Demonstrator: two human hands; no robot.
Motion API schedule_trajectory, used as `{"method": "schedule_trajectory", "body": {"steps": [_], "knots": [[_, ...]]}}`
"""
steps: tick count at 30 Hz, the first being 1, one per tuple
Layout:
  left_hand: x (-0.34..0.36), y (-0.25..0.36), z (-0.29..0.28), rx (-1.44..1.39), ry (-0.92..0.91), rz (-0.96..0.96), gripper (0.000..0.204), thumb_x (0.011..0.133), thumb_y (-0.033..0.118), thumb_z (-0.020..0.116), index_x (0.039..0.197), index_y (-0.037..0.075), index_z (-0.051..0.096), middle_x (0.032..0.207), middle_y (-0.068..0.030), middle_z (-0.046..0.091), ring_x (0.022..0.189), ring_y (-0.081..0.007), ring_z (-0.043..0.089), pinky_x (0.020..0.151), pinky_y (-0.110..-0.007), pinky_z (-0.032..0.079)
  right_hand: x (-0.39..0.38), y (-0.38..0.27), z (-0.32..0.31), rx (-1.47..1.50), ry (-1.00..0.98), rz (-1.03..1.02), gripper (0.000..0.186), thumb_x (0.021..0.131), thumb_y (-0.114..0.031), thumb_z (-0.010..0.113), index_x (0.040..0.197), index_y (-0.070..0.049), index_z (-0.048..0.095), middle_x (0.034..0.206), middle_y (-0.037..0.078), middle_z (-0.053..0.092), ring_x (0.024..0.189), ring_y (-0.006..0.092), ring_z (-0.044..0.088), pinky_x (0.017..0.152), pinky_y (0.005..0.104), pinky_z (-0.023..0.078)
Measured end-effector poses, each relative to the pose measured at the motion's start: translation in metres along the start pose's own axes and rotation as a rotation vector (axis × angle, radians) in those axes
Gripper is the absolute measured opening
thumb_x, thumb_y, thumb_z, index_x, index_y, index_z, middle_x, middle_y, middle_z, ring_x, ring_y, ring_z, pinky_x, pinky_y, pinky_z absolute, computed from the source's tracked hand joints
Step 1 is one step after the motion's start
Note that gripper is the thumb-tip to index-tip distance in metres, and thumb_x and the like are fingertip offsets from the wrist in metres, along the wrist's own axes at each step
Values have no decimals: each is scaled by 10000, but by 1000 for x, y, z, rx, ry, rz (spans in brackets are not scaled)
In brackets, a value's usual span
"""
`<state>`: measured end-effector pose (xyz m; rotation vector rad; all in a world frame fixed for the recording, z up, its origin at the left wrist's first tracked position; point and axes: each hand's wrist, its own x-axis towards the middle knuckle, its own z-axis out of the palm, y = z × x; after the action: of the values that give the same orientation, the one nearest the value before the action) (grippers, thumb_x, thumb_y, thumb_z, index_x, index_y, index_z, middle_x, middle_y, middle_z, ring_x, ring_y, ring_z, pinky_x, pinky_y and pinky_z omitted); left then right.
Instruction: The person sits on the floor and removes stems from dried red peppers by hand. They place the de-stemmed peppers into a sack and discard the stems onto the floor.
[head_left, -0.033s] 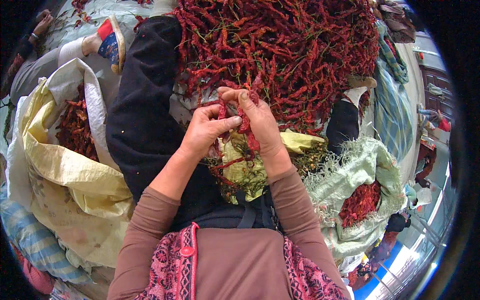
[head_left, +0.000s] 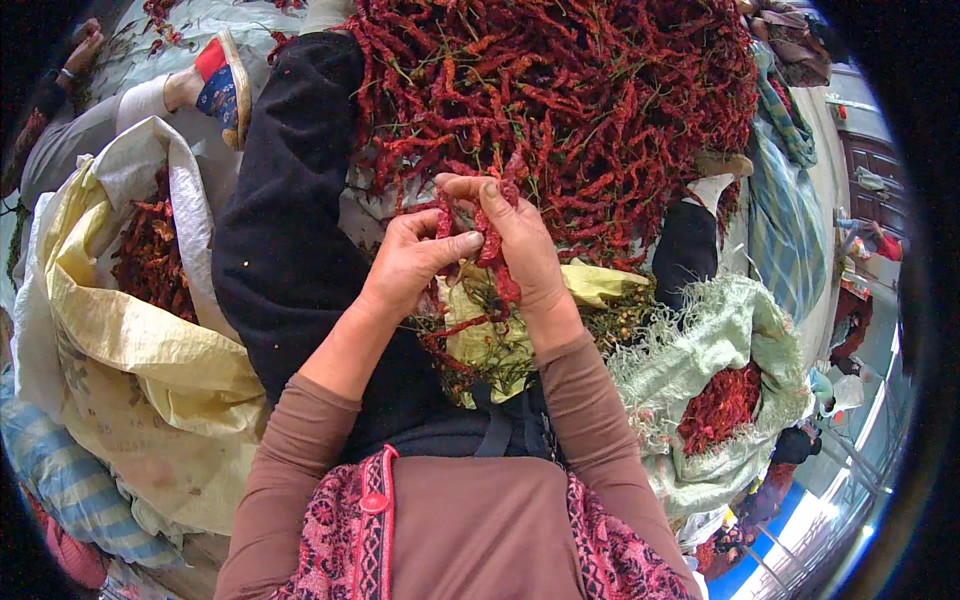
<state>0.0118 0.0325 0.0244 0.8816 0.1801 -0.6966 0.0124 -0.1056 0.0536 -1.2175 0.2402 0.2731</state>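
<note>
My left hand and my right hand meet in front of me, fingers closed on several wrinkled dried red chillies. One chilli stands between the left thumb and fingers; others hang below the right thumb. Just beyond my fingers rises a large heap of dried red chillies, many with pale green stems. Beneath my hands, between my legs, lie a yellow plastic sheet and a scatter of dry stems, with a few red chillies among them.
To my left stands a cream woven sack with dark red chillies inside. A frayed pale green sack on the right holds brighter red ones. My dark-trousered leg borders the heap. Another person's foot and hand show at upper left.
</note>
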Motion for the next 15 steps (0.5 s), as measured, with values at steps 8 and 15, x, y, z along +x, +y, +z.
{"method": "schedule_trajectory", "body": {"steps": [8, 15], "knots": [[-5, 1, 1, -163, -16, -27, 156, 830, 86, 647, 972, 43, 599, 818, -4, 616, 667, -93, 581, 596, -243, 486, -2, 2, -3, -134, 19, -28, 389, 962, -268, 486, 1209, 29, 535, 1139, 109, 608, 1020, 168, 592, 893, 284, 466], [-5, -3, -3, -198, -75, -63, 220, 832, 108, 635, 1036, 54, 572, 851, -9, 614, 641, -95, 573, 571, -245, 481, -9, 0, -9, -122, -6, 57, 432, 915, -321, 576, 1188, 13, 558, 1063, 86, 634, 927, 125, 602, 825, 261, 482]]}}
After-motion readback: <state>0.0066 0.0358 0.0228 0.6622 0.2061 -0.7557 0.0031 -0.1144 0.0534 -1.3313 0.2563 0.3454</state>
